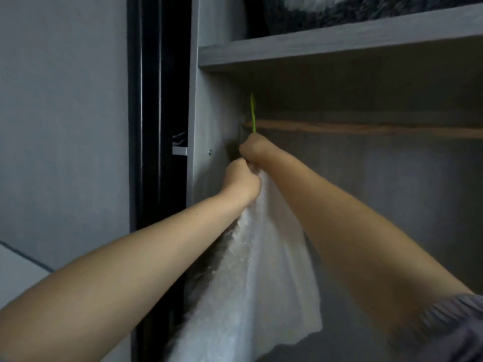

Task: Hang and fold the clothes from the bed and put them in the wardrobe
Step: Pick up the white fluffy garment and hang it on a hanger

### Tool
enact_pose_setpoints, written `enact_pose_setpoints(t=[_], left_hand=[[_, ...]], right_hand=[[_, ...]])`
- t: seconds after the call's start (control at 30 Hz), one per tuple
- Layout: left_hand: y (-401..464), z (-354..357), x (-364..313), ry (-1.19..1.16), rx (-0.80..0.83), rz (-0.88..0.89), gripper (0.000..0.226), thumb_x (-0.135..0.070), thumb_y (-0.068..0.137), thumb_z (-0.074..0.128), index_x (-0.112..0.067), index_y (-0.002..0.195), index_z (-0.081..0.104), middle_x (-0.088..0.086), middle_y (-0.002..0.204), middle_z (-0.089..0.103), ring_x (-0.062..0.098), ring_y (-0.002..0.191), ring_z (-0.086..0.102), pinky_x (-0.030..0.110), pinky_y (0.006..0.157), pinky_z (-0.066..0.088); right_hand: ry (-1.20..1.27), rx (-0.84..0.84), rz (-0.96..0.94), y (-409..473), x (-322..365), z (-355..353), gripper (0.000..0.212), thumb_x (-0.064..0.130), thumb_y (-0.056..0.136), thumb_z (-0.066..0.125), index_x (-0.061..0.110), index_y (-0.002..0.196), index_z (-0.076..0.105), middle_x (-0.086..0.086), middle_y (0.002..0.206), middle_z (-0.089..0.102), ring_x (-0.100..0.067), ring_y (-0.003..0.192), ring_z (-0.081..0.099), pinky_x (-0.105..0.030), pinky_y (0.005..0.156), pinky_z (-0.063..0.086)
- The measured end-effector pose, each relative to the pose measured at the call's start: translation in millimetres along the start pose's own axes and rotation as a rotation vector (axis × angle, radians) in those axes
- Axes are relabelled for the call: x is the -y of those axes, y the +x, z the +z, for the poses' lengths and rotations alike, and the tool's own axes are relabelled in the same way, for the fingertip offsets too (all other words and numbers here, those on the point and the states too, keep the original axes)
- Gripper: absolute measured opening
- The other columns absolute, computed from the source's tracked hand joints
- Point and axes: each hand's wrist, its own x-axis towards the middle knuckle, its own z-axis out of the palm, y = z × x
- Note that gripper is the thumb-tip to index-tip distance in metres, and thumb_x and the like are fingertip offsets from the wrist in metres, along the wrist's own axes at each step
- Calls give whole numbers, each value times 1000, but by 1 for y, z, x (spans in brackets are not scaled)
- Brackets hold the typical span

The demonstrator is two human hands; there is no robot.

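Hands up at the wardrobe rail, and it's tight: both work right at the rail's left end, hard against the wardrobe's grey side panel. The right hand is fisted just under the rail, gripping the base of a green hanger hook that rises across the rail. The left hand, just below and touching it, is curled round the bunched top of a white lacy garment, which hangs down from both fists. To the right of them the rail runs bare and open. Above the rail, a shelf carries something dark and furry, only partly visible.
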Motion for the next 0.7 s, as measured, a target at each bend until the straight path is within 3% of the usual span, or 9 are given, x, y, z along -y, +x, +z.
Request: enact_pose_setpoints(t=[0.07,0.1,0.17,0.27,0.33,0.43,0.57,0.63,0.7], left_hand=[[13,9,11,183,50,3,27,-8,91,51,-3,116,59,18,119,62,33,110,58,31,77,45],[16,12,20,269,79,-2,29,-7,90,51,-3,118,59,18,121,62,33,114,57,34,83,45],[16,15,40,365,124,-29,34,-6,90,48,-7,124,57,16,122,61,33,114,58,37,88,47],[16,12,61,412,141,-16,50,-3,91,43,-15,140,43,14,126,58,32,113,58,37,85,49],[16,9,65,527,175,13,61,-3,91,44,-13,148,25,14,138,46,31,124,49,41,95,45],[8,9,65,738,172,90,73,-5,92,47,-3,151,3,14,151,24,28,139,28,39,104,36],[-6,12,56,1050,11,426,62,-10,94,41,-3,149,13,18,155,14,29,144,14,47,111,23],[-12,26,46,1026,-12,566,57,-13,92,43,-9,146,26,17,154,20,30,143,17,48,112,19],[-19,47,36,928,40,642,48,-15,90,47,-14,137,38,13,144,35,30,135,30,45,105,28]], right_hand=[[-164,28,47,12,-9,9,33,4,101,34,-6,125,54,-20,128,56,-30,115,55,-13,70,48],[-290,51,71,15,-16,17,33,4,101,32,-7,121,56,-21,125,57,-29,119,53,-22,81,47],[-251,95,192,20,-29,30,30,5,101,32,-10,109,57,-25,114,57,-28,116,52,-27,78,44],[-472,103,-6,28,-42,51,37,7,103,28,1,133,49,-18,138,48,-35,129,45,-44,99,43],[-512,62,-46,28,-43,53,38,11,104,26,2,134,48,-17,140,48,-36,128,46,-48,101,41],[-53,-13,-12,27,-56,36,39,24,104,33,-1,130,50,-21,132,54,-34,123,51,-34,96,40],[-164,-218,-2,12,-107,11,42,32,102,35,2,126,50,-25,130,54,-38,121,51,-39,97,41],[-299,-320,32,-8,-137,0,41,31,101,37,4,130,46,-25,132,51,-39,122,49,-47,102,39],[-473,-365,69,-35,-166,-12,43,28,98,41,8,135,42,-22,134,49,-37,124,46,-48,103,36]])
